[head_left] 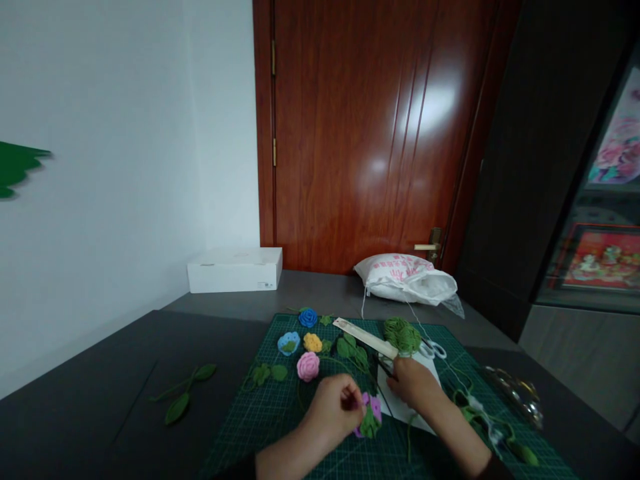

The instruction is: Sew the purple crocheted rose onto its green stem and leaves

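A white wall (100, 200) runs along the left of the room, with a green cutout (15, 167) on it. At the far end stands a reddish wooden door (350, 133) with a brass handle (431, 245), and to the right are a dark wardrobe (530, 147) and a glass-fronted cabinet (595, 220) showing a red framed picture.

A dark table (100, 373) fills the lower scene. A white box (234, 272) sits in its far left corner against the wall, and a white sack (405, 279) lies near the door. A green cutting mat (240, 427) lies on the table, with a crocheted leaf sprig (183, 393) to its left and a shiny metal piece (515, 393) at its right edge.

On the mat's far part lie crocheted flowers: blue (308, 318), pale blue (289, 343), yellow (313, 342) and pink (308, 366). A white ruler (365, 337) lies beside a ball of green yarn (403, 335), and scissors (433, 349) sit just right of the yarn, by a white sheet (405, 400).

The left hand (333, 403) has its fingers closed narrowly on a purple crocheted flower (370, 417) with green leaves, held above the mat. The right hand (415, 383), over the sheet, pinches a thin dark rod (385, 369), too small to identify.
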The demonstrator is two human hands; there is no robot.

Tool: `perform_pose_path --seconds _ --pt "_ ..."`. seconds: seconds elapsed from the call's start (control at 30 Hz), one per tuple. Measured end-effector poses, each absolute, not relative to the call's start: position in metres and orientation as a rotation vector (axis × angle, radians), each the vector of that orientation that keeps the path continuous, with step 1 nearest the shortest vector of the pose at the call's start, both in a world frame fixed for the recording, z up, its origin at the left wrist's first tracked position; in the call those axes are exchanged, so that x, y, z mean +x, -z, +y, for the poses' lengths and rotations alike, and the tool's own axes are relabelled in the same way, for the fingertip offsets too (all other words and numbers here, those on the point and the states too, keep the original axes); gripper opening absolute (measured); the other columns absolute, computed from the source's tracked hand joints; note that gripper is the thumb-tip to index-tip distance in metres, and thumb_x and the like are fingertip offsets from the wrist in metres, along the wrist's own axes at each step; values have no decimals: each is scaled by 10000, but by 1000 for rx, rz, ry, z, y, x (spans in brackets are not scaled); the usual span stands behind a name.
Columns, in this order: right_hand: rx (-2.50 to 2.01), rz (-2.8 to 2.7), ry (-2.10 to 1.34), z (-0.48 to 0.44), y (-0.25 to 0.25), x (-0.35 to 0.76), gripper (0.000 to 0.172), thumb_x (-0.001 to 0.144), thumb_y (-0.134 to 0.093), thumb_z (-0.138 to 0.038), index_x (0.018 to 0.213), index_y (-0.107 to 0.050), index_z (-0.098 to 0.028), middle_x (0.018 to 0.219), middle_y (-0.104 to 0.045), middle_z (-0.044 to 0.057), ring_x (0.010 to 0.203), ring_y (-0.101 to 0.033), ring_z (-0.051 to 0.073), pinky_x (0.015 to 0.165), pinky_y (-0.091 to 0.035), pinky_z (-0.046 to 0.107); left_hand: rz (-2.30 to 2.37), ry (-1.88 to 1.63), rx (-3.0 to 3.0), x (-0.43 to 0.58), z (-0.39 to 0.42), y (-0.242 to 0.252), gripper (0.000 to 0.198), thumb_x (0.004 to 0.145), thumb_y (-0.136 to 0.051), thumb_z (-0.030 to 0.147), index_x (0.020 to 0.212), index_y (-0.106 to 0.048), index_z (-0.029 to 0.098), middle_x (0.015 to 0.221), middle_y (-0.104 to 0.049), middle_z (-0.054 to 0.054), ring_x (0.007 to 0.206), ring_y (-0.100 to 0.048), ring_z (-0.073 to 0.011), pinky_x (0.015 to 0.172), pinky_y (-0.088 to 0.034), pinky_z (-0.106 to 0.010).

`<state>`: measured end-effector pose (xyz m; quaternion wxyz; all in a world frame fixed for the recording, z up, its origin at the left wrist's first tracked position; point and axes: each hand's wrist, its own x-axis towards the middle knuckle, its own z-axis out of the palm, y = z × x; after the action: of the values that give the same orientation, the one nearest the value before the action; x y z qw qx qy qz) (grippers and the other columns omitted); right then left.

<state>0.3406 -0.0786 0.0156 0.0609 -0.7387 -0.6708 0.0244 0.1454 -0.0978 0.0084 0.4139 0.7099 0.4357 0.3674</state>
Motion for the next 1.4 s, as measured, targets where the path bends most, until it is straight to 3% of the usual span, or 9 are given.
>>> perform_pose_path --seconds 0.2,0.37,0.73,1.0,1.1,1.17,1.23,1.3,1.4 --pt "-2233 -2076 10 -83 -18 331 221 919 -614 -159 1118 -656 -75 1066 -718 159 1013 -695 259 888 -514 377 1149 -988 2001 137 -113 -6 163 680 -582 27 746 -614 172 803 -620 -39 782 -562 -205 719 -400 -317" --pt "-2167 -2063 19 -82 -19 331 200 943 -493 -132 1008 -678 -90 944 -760 177 905 -741 269 732 -494 311 1168 -967 2189 131 -118 -8 250 734 -534 14 907 -609 178 986 -619 -83 943 -568 -244 818 -417 -352" --pt "-2111 -2002 10 -73 -8 338 228 951 -454 -139 888 -674 -137 850 -768 147 833 -749 259 672 -457 296 1124 -1050 2223 130 -115 -6 339 640 -468 -77 835 -578 177 949 -617 -73 954 -565 -244 829 -430 -358" --pt "-2051 -1914 -21 -69 5 341 177 912 -521 -137 852 -688 -137 784 -748 124 766 -728 240 676 -449 286 1092 -1112 2217 129 -113 -8 360 655 -429 -84 833 -617 166 916 -646 -87 941 -593 -261 841 -442 -396" --pt "-1983 -1808 -12 -61 -4 356 197 914 -523 -143 1051 -665 -140 915 -732 112 830 -703 229 747 -465 295 1077 -1182 2178 130 -112 -9 383 629 -423 -93 820 -622 172 896 -641 -76 931 -594 -255 845 -447 -392" --pt "-1931 -1704 33 -53 -10 370 365 911 -534 -141 1275 -561 -141 1212 -646 157 1047 -640 257 891 -445 342 1084 -1256 2118 131 -110 -9 396 606 -415 -101 803 -618 176 875 -633 -66 919 -593 -250 842 -450 -386" --pt "-1875 -1641 26 -46 -13 382 452 862 -615 -127 1306 -550 -188 1363 -550 147 1214 -536 297 1008 -388 402 1102 -1313 2058 133 -109 -10 406 587 -407 -105 791 -613 179 859 -627 -61 908 -592 -249 835 -452 -386" --pt "-1820 -1588 -42 -40 -12 391 429 786 -705 -90 1195 -630 -196 1274 -611 119 1204 -535 310 1023 -394 426 1116 -1348 2015 134 -108 -12 408 576 -408 -102 785 -612 183 850 -628 -57 900 -591 -252 832 -451 -392" --pt "-1720 -1426 -153 -34 -10 398 266 861 -703 -195 1121 -653 -162 1160 -657 91 1104 -606 271 962 -478 459 1120 -1398 1941 132 -105 -14 381 587 -429 -86 773 -617 188 837 -635 -52 884 -587 -256 841 -444 -409"
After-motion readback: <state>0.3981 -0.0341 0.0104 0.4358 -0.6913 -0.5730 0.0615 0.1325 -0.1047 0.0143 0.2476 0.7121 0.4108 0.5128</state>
